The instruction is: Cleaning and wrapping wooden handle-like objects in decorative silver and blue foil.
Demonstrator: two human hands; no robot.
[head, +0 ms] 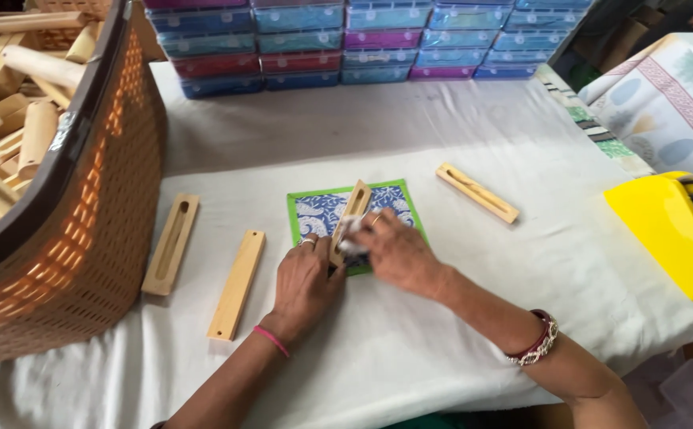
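Note:
A slotted wooden block (353, 211) lies tilted on a green-edged blue patterned cloth square (316, 211) at the middle of the table. My left hand (306, 282) presses down on the block's near end and holds it in place. My right hand (394, 253) holds a small white rag (351, 235) against the block. A pink band is on my left wrist and a beaded bracelet on my right.
A large brown woven basket (100, 230) full of wooden blocks stands at left. Three more wooden blocks (171, 243) (237, 283) (477, 192) lie on the white tablecloth (457, 318). Stacked coloured plastic boxes (362, 40) line the back. A yellow tape dispenser (672, 230) sits at right.

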